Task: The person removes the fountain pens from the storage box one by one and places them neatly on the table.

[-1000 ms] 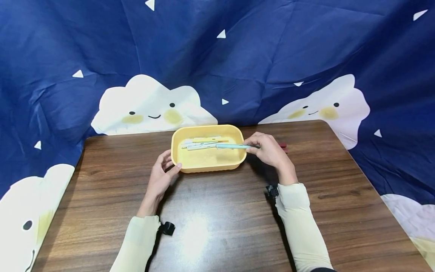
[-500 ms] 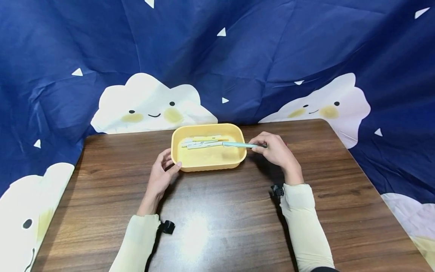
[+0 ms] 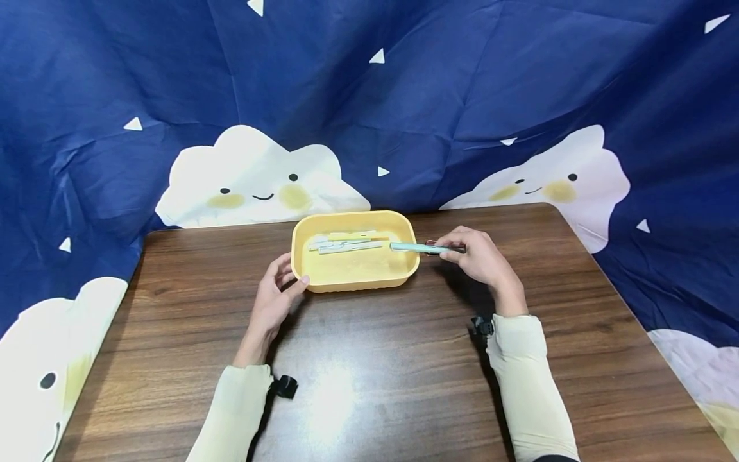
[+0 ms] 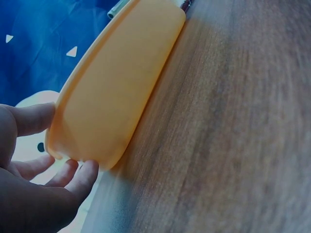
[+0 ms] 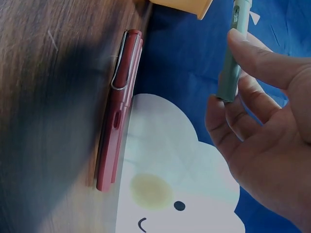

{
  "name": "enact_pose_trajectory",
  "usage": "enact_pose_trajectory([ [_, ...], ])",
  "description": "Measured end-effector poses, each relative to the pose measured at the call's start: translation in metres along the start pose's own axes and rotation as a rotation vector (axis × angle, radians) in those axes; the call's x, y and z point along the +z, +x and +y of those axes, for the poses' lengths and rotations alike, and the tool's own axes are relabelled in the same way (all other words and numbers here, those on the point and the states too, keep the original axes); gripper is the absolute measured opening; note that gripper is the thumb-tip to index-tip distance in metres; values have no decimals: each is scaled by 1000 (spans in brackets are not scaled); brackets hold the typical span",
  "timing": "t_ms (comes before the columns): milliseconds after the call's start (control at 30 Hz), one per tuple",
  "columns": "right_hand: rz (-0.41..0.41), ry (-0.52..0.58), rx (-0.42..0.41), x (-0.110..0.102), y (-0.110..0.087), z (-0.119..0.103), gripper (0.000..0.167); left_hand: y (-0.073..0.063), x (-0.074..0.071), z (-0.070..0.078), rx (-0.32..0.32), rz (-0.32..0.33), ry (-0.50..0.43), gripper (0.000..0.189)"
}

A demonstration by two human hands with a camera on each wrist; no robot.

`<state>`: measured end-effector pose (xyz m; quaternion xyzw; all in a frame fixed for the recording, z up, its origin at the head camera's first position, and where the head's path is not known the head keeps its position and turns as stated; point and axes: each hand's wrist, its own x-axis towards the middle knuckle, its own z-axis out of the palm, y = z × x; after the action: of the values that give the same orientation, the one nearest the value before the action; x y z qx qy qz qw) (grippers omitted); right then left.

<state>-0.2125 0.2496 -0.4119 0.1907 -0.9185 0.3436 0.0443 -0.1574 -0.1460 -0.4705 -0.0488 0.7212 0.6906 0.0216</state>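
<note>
Right now both hands are busy: the left hand (image 3: pixel 272 296) holds the near left corner of a yellow box (image 3: pixel 358 285), thumb at the rim, fingers against the outside, while the right hand (image 3: pixel 484 262) pinches a blue-green pen (image 3: pixel 411 247) by one end. Its other end reaches out over the box's right rim. Inside the box, pale pens (image 3: pixel 349 247) lie bunched with a yellow pen (image 3: pixel 353 236) toward the far side. Right of the box, a red pen (image 5: pixel 119 111) with a metal clip lies on the tabletop (image 3: pixel 398 346), just below the right hand and partly covered by it from above. Small black cameras (image 3: pixel 285 387) sit at the pale sleeves (image 3: pixel 525 385). Behind the far edge hangs a blue cloth (image 3: pixel 421 83) with white triangles and smiling clouds (image 3: pixel 256 170). Any lettering on the pens is too small to read.
</note>
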Motion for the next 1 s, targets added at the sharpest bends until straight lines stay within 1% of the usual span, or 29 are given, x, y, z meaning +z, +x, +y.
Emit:
enact_pose_trajectory([
  [267,11,-6,-24,-1,-3,7,15,0,1,0,1,0,-2,65],
  [633,11,-28,-11,-3,-9,19,14,0,0,-1,-7,-4,16,65],
  [767,18,-36,5,-4,-12,25,15,1,0,-1,-5,-5,10,65],
  [1000,32,-56,8,-6,-15,32,15,1,0,0,-8,-7,8,65],
])
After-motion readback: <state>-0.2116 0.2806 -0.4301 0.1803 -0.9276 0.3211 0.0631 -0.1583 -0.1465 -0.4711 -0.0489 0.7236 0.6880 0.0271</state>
